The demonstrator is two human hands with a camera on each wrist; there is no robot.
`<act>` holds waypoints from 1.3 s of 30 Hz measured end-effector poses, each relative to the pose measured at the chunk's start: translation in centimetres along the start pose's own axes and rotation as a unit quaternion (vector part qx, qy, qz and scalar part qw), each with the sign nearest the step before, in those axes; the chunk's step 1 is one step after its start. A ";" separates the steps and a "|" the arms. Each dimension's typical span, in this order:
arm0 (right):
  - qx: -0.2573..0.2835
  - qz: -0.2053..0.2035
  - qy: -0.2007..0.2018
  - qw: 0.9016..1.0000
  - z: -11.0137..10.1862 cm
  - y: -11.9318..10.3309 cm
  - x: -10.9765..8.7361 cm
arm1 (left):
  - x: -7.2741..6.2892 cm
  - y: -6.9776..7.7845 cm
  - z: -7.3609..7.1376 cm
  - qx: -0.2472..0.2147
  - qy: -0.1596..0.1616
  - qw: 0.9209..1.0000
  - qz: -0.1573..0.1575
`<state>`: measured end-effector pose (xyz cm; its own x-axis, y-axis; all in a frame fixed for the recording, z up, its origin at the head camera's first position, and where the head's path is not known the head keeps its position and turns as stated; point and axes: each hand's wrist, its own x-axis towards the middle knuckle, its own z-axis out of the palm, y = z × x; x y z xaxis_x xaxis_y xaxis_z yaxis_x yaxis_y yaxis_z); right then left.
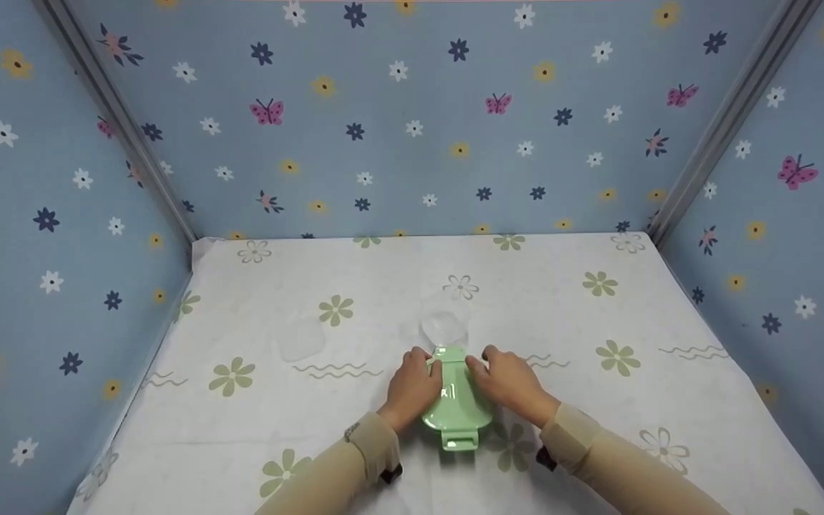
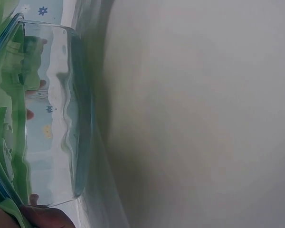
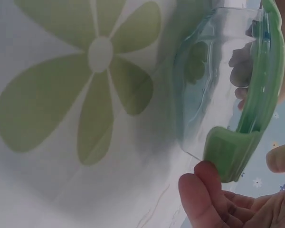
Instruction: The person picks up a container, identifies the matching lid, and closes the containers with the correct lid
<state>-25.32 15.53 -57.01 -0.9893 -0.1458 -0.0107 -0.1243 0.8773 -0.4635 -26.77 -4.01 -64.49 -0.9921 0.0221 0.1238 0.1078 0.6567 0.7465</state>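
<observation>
A clear container (image 2: pixel 59 118) with a light green latched lid (image 1: pixel 458 397) sits on the table between my two hands. My left hand (image 1: pixel 413 386) holds its left far side, thumb on the lid's edge. In the left wrist view, a fingertip (image 2: pixel 50 216) shows by the container's corner. My right hand (image 1: pixel 516 383) is at the right far corner. Its fingers (image 3: pixel 199 194) touch the end latch (image 3: pixel 230 152), which is folded down, while the thumb is on the lid's side. The near latch (image 1: pixel 460 439) sticks outward. Nothing is visible inside the container.
Just behind the container lies a clear rounded piece (image 1: pixel 444 329), hard to make out. Farther left is a clear flat piece (image 1: pixel 302 340). The table (image 1: pixel 398 279) has a white flowered cloth; blue patterned walls (image 1: pixel 412 129) enclose the back and sides.
</observation>
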 end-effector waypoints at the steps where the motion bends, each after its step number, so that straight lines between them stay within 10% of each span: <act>1: -0.001 0.001 0.000 1.000 0.1 0.0 0.0 | 0.0 -0.1 0.1 0.003 0.001 1.000 0.002; 22: 0.104 0.024 -0.017 0.994 2.9 0.9 0.6 | 0.8 -1.7 2.2 0.048 0.001 0.999 -0.022; 39: 0.209 0.036 -0.016 0.977 3.4 1.2 1.0 | 0.7 -1.2 1.3 0.029 -0.005 0.999 -0.029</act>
<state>-26.24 14.83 -60.59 -0.9904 -0.1110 -0.0822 -0.0050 0.6235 -0.7818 -27.71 -3.79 -66.18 -0.9971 -0.0096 0.0752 0.0470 0.6999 0.7127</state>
